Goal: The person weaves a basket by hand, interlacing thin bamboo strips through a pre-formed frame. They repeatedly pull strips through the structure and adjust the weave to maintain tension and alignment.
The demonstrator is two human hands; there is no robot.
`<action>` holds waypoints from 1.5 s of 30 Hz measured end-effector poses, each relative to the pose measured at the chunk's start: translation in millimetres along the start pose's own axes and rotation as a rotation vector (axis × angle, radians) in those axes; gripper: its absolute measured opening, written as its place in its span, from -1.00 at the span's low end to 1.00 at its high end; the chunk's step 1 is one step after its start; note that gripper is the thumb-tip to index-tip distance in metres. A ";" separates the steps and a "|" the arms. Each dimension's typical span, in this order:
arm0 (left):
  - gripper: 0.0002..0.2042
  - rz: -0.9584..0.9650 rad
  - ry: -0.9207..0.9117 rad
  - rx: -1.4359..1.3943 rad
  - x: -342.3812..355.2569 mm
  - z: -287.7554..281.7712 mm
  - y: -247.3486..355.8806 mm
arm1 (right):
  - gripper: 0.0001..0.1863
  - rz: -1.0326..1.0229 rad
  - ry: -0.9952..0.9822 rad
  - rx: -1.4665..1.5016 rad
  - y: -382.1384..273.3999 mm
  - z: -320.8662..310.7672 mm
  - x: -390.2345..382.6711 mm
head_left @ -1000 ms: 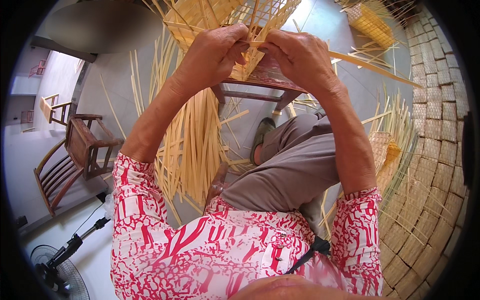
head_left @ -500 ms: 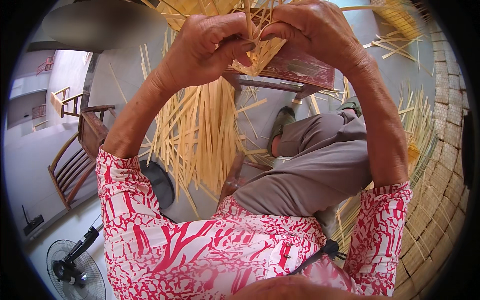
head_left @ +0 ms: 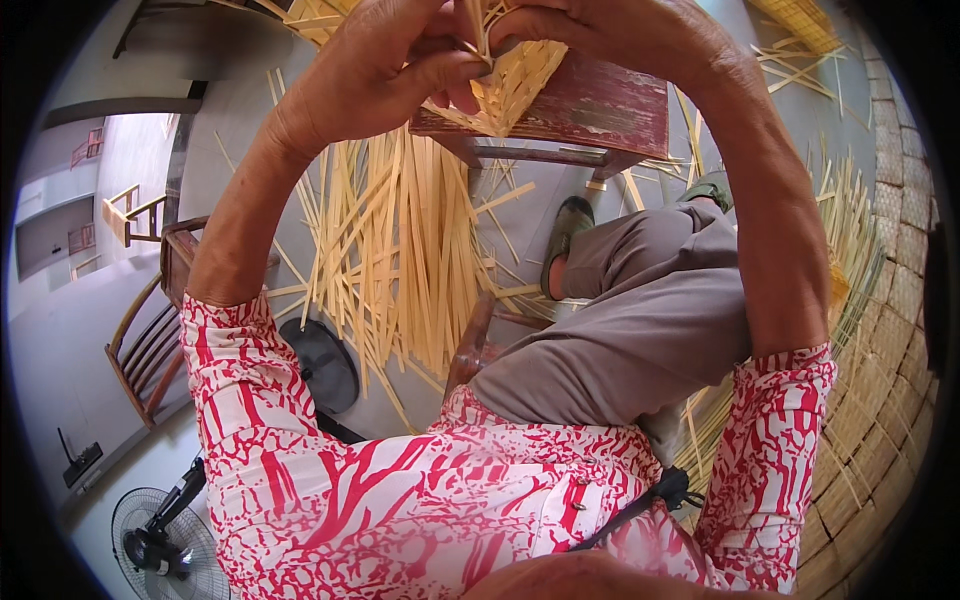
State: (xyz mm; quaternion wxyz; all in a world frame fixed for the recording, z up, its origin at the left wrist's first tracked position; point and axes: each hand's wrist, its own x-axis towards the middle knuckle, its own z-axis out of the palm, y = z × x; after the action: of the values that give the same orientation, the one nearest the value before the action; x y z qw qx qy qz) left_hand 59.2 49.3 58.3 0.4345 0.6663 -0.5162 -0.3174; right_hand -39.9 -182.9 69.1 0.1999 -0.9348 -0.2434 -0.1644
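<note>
Now higher in view, both hands (head_left: pixel 375 75) (head_left: pixel 620 35) apparently pinch strips (head_left: pixel 482 40) on the woven basket (head_left: pixel 522 88).

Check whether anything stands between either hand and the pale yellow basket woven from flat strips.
Nothing visible does: the left hand and right hand are both right at the pale yellow woven basket. The worn red wooden bench shows beneath it, not between. The picture's top edge crops the basket.
</note>
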 end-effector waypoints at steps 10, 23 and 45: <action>-0.83 0.125 0.449 0.238 3.7 32.9 -4.5 | -0.71 0.043 0.437 -0.255 -7.9 12.5 -12.6; -0.92 0.152 0.676 0.183 -7.4 47.2 -28.6 | -0.81 0.804 0.906 1.825 -18.4 72.2 -31.2; -0.84 0.229 0.715 0.227 -4.9 48.3 -18.6 | -0.46 0.202 0.127 1.356 -21.9 14.7 -23.5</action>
State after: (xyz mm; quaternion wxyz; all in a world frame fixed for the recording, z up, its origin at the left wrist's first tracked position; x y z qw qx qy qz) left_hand 23.4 43.5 21.0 0.5431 0.7167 -0.4351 0.0443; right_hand -67.7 -167.9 53.3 0.7688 -0.6098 -0.1920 -0.0109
